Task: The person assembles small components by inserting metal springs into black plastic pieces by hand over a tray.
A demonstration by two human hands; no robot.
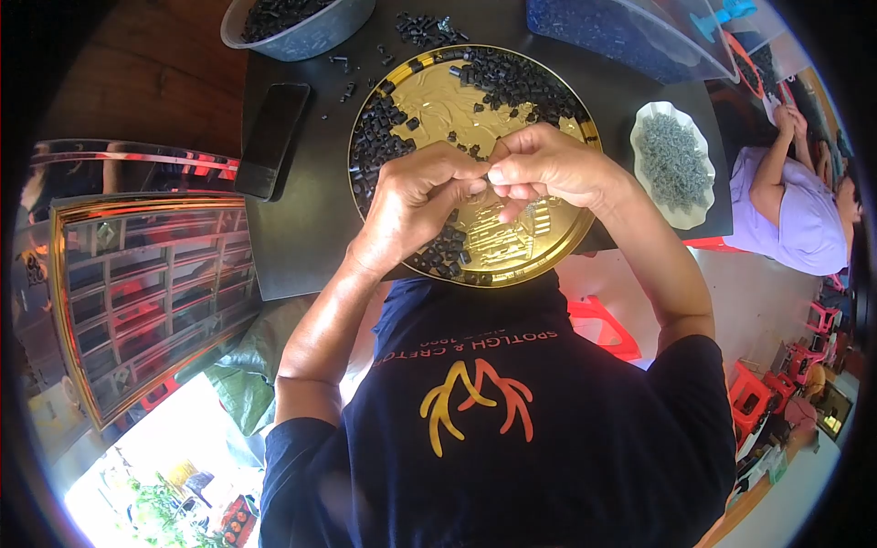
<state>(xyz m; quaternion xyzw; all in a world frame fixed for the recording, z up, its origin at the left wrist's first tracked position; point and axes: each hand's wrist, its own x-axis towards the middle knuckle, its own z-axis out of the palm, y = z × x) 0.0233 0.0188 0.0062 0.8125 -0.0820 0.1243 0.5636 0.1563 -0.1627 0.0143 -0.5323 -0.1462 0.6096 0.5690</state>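
Note:
Over a round gold tray (571,233), my left hand (406,201) and my right hand (553,169) meet fingertip to fingertip. Both are closed in a pinch. Something small and pale shows between the fingertips, too small to name. Small black plastic parts (512,78) lie heaped along the tray's far rim. More black parts (376,137) line its left side, and another group (443,253) lies at the near left, below my left hand. A few loose ones sit mid-tray, partly hidden behind my fingers.
A white scalloped dish (690,219) of small metal pieces (674,160) stands right of the tray. A black phone (274,142) lies left. Behind are a tub (306,44) of black parts and a clear blue bin (630,41). A person in a lilac top (786,219) sits at right.

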